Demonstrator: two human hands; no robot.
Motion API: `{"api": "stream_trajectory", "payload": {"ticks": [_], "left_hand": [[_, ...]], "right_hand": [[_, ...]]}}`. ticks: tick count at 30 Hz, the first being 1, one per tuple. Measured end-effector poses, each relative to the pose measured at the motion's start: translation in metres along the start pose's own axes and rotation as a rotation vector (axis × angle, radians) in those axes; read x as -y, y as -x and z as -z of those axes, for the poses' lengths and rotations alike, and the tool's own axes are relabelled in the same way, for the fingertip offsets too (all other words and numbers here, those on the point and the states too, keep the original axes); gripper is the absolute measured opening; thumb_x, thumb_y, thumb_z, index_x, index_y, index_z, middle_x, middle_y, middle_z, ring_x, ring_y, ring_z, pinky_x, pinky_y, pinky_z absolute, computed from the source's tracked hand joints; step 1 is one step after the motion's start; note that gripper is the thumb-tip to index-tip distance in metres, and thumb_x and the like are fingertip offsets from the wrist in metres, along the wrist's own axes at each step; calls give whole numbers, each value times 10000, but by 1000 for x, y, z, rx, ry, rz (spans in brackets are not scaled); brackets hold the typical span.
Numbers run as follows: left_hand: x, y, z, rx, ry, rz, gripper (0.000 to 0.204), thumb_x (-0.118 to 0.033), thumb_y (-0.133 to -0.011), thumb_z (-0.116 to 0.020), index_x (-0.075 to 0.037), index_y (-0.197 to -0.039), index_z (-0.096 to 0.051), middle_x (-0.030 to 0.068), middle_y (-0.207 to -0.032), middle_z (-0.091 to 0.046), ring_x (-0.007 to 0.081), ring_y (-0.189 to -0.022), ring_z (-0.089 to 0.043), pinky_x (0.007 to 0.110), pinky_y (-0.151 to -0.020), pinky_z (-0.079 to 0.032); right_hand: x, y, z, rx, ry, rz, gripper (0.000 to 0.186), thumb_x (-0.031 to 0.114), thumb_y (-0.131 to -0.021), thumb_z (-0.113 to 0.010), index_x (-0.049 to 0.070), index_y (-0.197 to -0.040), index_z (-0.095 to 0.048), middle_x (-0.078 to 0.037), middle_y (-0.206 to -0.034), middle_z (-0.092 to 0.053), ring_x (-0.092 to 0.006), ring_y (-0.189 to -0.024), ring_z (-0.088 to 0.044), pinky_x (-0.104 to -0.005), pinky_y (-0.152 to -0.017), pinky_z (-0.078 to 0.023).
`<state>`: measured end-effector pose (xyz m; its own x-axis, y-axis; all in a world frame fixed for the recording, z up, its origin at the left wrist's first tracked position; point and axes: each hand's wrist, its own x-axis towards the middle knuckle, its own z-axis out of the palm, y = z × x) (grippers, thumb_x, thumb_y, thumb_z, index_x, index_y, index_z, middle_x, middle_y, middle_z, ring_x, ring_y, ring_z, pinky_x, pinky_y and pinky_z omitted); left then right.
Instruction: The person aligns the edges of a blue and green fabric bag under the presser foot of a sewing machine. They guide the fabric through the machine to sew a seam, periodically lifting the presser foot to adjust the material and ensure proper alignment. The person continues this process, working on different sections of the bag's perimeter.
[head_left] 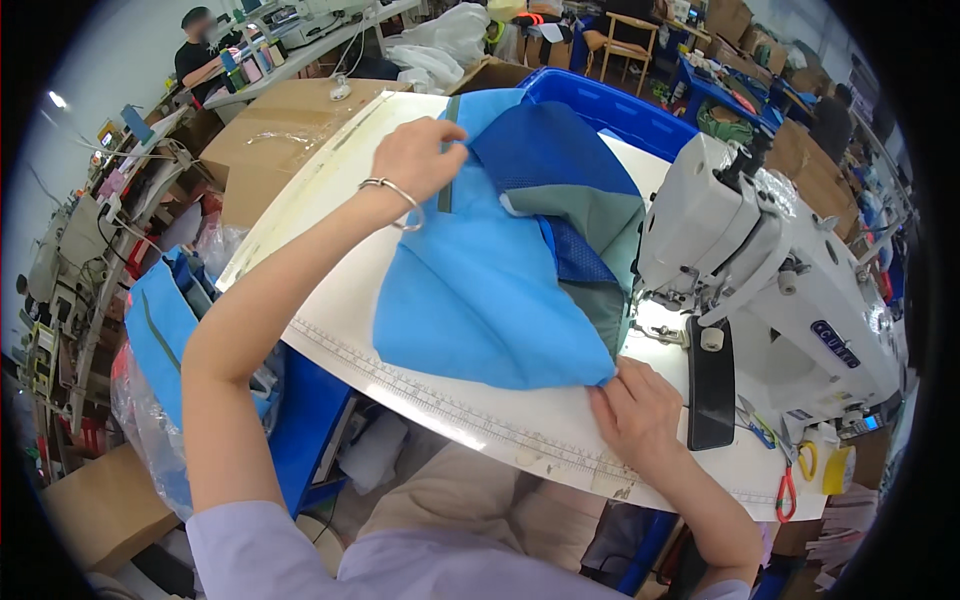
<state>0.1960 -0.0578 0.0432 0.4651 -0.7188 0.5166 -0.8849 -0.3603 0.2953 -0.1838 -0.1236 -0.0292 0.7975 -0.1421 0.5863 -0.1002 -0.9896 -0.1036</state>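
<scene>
From here, the blue cloth (480, 300) lies on the worktop (345, 290), left of the sewing machine (705, 215). The right hand (642, 412) pinches its near corner; the left hand (415, 160) is at the far left edge, its grip unclear to me. I'd smooth the folds before stitching.

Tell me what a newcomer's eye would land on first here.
First, the bright blue fabric spread mid-picture on the white tabletop, with the left hand at its upper left edge and the right hand at its lower right corner. Next, the bulky white sewing machine to its right, then the deep-blue crate behind it.
</scene>
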Motion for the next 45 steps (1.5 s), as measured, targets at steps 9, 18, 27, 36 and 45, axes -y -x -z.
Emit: {"api": "stream_trajectory", "payload": {"ticks": [9, 18, 27, 36, 45], "left_hand": [[26, -13, 2, 283, 404, 325, 486, -444, -899, -704, 30, -982, -774, 100, -854, -743, 170, -806, -688, 312, -772, -525], [-17, 140, 95, -485, 950, -398, 441, -236, -797, -705, 26, -1152, -692, 208, -1104, -682, 365, -1035, -663, 446, -936, -514], [-6, 322, 127, 414, 721, -460, 174, -164, -837, -647, -18, -880, -732, 191, -918, -727, 357, -775, -701, 371, -706, -547], [-62, 237, 170, -185, 543, -562, 275, -107, -921, -527, 9, -748, -707, 188, -861, -729, 292, -747, -708, 361, -664, -578], [-162, 142, 18, 262, 184, -973, 376, -13, -741, -640, 31, -1114, -651, 188, -1269, -636, 332, -1201, -615, 409, -966, -547]], "right_hand": [[4, -3, 1, 33, 14, -27, 175, 102, -787, -759, -6, -894, -674, -169, -981, -667, -322, -860, -668, -404, -690, -539], [2, 16, 3, 32, 92, -166, 436, 96, -752, -740, -28, -1155, -629, -201, -1144, -653, -383, -944, -652, -454, -800, -537], [114, 44, 30, -97, 99, 25, 494, 86, -790, -676, -11, -1272, -632, -189, -1329, -632, -355, -1235, -598, -479, -1035, -494], [174, 92, -3, -49, -73, 149, 305, 119, -771, -656, -18, -1042, -686, -149, -1123, -680, -296, -1129, -608, -441, -1002, -511], [185, 92, -6, -158, -220, -17, 244, 101, -775, -707, 3, -997, -679, -110, -1030, -692, -256, -1002, -663, -418, -965, -556]]}}
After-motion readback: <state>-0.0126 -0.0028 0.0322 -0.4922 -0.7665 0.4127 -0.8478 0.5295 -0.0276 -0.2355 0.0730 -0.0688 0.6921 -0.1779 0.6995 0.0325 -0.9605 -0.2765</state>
